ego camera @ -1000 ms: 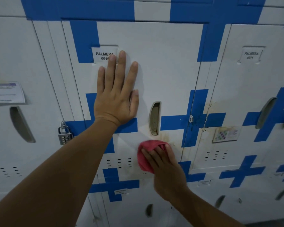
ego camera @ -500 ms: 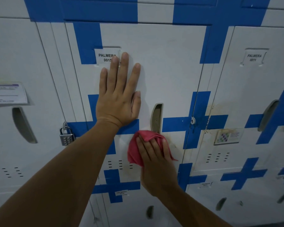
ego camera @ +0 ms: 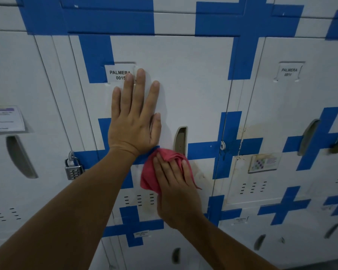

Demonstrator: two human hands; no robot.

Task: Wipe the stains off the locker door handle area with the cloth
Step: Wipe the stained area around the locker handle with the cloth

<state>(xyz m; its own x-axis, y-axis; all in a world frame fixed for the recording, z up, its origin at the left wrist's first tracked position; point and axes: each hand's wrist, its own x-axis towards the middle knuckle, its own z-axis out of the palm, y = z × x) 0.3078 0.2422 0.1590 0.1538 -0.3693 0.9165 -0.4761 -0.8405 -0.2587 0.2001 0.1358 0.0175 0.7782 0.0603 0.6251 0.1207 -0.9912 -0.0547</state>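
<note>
Stains of brownish grime [ego camera: 200, 173] mark the white metal locker door [ego camera: 193, 90] just beside and to the right of the right hand's grip [ego camera: 174, 184], below the recessed beige door handle [ego camera: 180, 140]. That grip presses a bunched pink cloth [ego camera: 150, 178] flat against the door, fingers nearly straight and spread over the fabric, its top edge touching the handle's lower end; whether the thumb pinches a fold underneath I cannot tell. To do this step well, I judge the cloth should travel right into the discoloured patch and up around the handle's rim, with firm even pressure and short overlapping strokes, since the marks look dried on. Folding to a fresh face may help if grime smears. Up and to the left of the cloth, the left hand [ego camera: 133, 121] lies released, palm flat and fingers extended on the door, bracing it, fingertips reaching a white name label [ego camera: 118, 74]. Further left hangs a silver combination padlock [ego camera: 73, 169].
</note>
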